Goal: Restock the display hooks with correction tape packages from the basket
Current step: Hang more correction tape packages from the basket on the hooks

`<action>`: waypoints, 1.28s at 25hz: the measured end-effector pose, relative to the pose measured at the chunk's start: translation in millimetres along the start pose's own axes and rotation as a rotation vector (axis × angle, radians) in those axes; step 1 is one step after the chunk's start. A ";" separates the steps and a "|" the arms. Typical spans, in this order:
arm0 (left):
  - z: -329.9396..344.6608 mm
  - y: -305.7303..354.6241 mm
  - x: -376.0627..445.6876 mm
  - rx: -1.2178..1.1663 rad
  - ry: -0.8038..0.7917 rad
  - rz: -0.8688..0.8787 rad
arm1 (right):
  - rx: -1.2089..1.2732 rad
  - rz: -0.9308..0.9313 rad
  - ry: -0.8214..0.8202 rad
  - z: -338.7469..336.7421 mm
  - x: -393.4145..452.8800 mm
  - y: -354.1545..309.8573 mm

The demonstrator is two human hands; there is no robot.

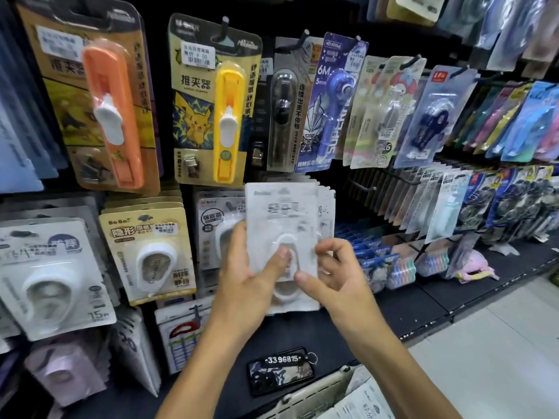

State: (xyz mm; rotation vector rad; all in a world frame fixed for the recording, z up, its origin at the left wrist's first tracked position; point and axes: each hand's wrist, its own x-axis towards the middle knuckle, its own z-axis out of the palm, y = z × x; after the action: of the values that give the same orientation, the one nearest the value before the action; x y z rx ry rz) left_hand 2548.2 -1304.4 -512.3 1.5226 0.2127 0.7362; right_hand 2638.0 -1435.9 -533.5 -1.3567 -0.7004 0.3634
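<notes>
Fingers pinching white package

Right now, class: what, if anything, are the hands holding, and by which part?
Both hands hold a white correction tape package. The left hand grips its lower left edge, thumb on the blister; the right hand pinches the lower right edge.
</notes>
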 end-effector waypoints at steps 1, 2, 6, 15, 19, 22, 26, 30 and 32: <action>3.8 -0.1 2.0 0.053 -0.063 0.003 | 0.023 -0.007 0.020 0.9 2.8 0.0; 4.7 -2.1 3.5 0.173 -0.083 0.028 | 0.036 -0.007 0.086 -1.8 5.7 -3.1; -11.2 -12.1 11.9 0.926 0.113 0.148 | -0.091 0.121 0.263 -39.3 9.9 -9.7; -22.6 -20.0 17.9 1.129 0.047 0.133 | -0.110 0.047 0.209 -47.4 -1.7 -6.4; -23.6 -20.9 17.0 1.134 0.028 0.121 | -0.198 0.053 0.281 -40.1 18.8 -9.3; -26.6 -20.3 16.2 1.128 0.020 0.112 | -0.244 0.112 0.205 -40.1 31.2 -9.8; -26.7 -20.2 16.2 1.108 0.009 0.111 | -0.255 0.076 0.121 -48.0 23.5 -3.3; -27.4 -21.6 16.3 1.105 0.004 0.115 | -0.172 -0.015 0.110 -46.1 21.4 2.0; -27.9 -22.0 16.2 1.107 0.002 0.119 | -0.160 -0.025 0.126 -42.7 29.3 0.3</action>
State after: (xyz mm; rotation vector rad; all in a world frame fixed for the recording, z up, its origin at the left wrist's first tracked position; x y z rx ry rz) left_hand 2551.7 -1269.9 -530.2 2.5942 0.5998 0.7450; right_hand 2687.5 -1450.2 -528.9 -1.5069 -0.6518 0.2029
